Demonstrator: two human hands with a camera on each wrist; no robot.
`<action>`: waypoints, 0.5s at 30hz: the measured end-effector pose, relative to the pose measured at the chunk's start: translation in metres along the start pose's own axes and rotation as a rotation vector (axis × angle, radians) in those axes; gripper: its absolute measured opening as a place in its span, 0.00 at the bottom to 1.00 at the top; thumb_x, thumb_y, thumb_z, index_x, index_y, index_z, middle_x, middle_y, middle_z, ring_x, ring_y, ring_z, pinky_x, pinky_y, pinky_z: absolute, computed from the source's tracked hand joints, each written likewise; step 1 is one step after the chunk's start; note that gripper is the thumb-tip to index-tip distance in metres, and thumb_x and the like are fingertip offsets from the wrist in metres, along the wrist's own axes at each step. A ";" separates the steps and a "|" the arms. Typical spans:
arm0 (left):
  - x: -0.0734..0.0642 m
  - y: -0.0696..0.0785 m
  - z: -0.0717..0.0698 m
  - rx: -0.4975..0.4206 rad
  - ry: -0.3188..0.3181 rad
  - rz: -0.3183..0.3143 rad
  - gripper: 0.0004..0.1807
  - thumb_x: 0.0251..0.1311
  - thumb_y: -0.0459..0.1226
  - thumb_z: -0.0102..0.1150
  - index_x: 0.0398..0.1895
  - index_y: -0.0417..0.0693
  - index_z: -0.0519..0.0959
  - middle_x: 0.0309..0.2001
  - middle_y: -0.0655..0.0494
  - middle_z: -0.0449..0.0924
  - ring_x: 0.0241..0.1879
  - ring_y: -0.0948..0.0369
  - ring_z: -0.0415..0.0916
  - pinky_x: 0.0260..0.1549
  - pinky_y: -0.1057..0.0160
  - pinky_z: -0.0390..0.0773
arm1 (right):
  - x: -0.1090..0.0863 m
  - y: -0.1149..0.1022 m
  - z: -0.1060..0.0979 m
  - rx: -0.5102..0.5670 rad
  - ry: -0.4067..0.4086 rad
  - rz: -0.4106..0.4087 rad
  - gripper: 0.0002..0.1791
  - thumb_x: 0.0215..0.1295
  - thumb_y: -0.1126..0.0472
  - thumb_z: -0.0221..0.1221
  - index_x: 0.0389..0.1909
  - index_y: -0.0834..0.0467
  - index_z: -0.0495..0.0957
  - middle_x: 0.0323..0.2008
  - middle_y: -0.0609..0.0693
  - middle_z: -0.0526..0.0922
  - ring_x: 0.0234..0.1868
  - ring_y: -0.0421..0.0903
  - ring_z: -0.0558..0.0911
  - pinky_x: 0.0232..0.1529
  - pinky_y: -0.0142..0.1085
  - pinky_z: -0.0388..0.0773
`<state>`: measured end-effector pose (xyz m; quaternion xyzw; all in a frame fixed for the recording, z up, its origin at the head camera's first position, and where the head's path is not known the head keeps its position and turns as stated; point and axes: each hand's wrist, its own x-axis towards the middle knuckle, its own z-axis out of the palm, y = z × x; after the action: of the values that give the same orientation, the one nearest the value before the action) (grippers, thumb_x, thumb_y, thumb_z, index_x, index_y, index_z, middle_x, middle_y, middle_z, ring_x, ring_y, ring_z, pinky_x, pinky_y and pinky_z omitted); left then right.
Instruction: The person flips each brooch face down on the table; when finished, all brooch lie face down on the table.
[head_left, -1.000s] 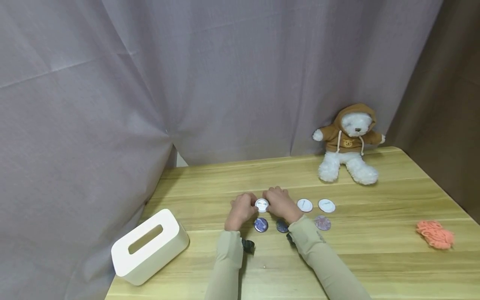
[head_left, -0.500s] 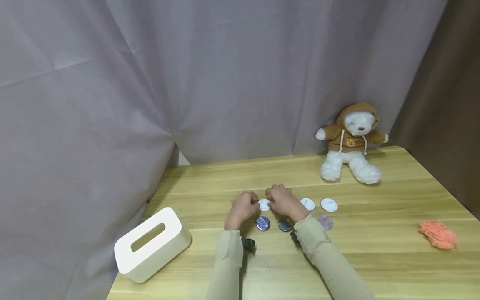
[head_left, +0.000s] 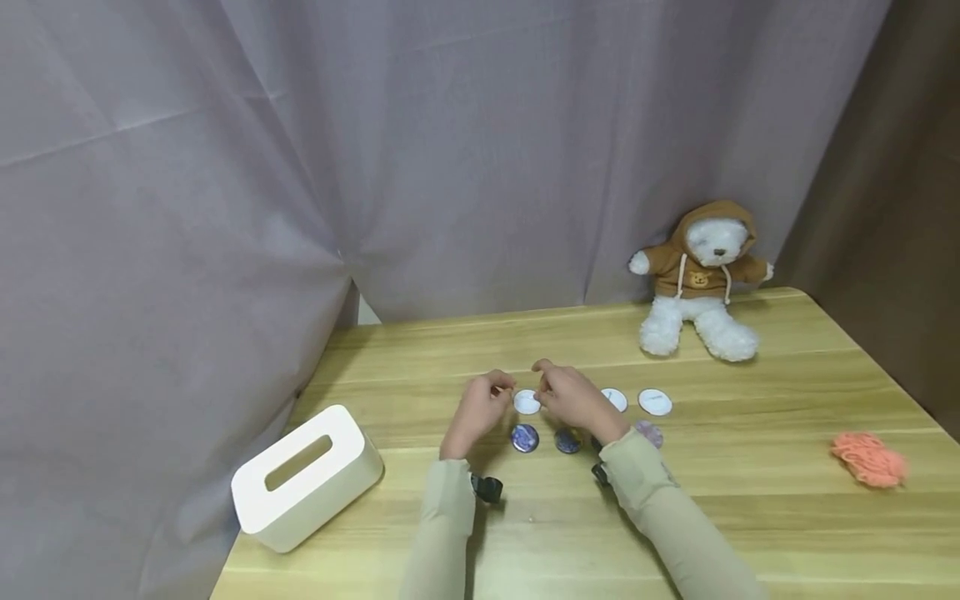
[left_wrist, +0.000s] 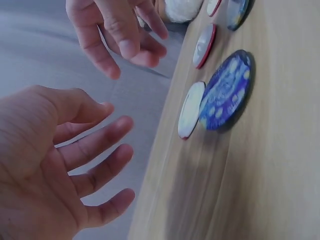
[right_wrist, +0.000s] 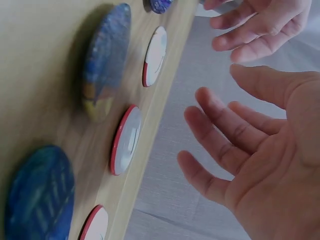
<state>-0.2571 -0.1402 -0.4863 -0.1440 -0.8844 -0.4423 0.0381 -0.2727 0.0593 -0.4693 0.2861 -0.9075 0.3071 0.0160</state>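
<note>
Both hands are raised a little over the table, fingers loosely bent and nothing between them. A round pin badge [head_left: 527, 402], white back up, lies between my left hand [head_left: 482, 406] and my right hand [head_left: 576, 400] in the head view. Two more white-backed badges, a nearer one [head_left: 615, 399] and a farther one [head_left: 655, 402], continue that row to the right. In front of them sit picture-side-up badges: a blue swirl-patterned badge [left_wrist: 227, 92], a dark blue one [head_left: 567, 440] and a pale purple one [head_left: 649, 433], partly hidden by the right sleeve.
A white tissue box [head_left: 307, 479] stands at the left of the wooden table [head_left: 555, 550]. At the back right a white teddy bear in a brown hoodie [head_left: 699, 283] sits against the grey curtain [head_left: 465, 167]. A bundle of coral yarn [head_left: 870, 460] lies at the right.
Fingers of both hands were at the edges of the middle white-backed badge; they have since let go and drawn apart from it. The badge stays on the table in the back row.
</note>
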 end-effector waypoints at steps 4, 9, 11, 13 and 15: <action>-0.007 0.003 -0.005 0.046 0.016 0.003 0.13 0.63 0.28 0.56 0.49 0.36 0.83 0.45 0.49 0.85 0.43 0.56 0.79 0.42 0.60 0.79 | -0.005 -0.004 0.000 -0.019 0.005 -0.016 0.23 0.66 0.67 0.63 0.60 0.70 0.71 0.33 0.47 0.80 0.32 0.43 0.77 0.37 0.42 0.77; -0.016 0.008 -0.010 0.127 0.001 -0.008 0.14 0.62 0.27 0.57 0.50 0.37 0.82 0.47 0.48 0.84 0.47 0.51 0.79 0.48 0.54 0.79 | -0.013 -0.012 -0.001 -0.044 0.017 -0.023 0.23 0.65 0.66 0.65 0.58 0.68 0.73 0.43 0.57 0.81 0.45 0.54 0.79 0.46 0.50 0.76; -0.019 0.009 -0.011 0.161 -0.010 0.003 0.14 0.61 0.26 0.58 0.49 0.37 0.82 0.47 0.47 0.84 0.49 0.49 0.79 0.50 0.52 0.78 | -0.015 -0.014 0.000 -0.058 0.019 -0.037 0.21 0.62 0.67 0.66 0.55 0.67 0.75 0.46 0.60 0.81 0.50 0.58 0.78 0.50 0.53 0.76; -0.023 0.009 -0.012 0.185 -0.025 0.009 0.15 0.59 0.25 0.59 0.49 0.38 0.82 0.47 0.47 0.84 0.51 0.48 0.79 0.52 0.51 0.77 | -0.017 -0.015 0.002 -0.073 0.011 -0.052 0.19 0.60 0.68 0.66 0.52 0.67 0.77 0.47 0.60 0.81 0.52 0.59 0.78 0.51 0.55 0.76; -0.027 0.010 -0.012 0.205 -0.034 0.016 0.15 0.57 0.24 0.61 0.49 0.39 0.83 0.48 0.47 0.84 0.52 0.47 0.79 0.53 0.50 0.76 | -0.019 -0.017 0.004 -0.091 0.001 -0.070 0.17 0.57 0.69 0.67 0.48 0.66 0.79 0.45 0.59 0.81 0.52 0.60 0.78 0.51 0.55 0.76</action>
<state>-0.2290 -0.1501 -0.4767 -0.1537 -0.9243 -0.3469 0.0411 -0.2476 0.0559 -0.4672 0.3166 -0.9099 0.2650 0.0402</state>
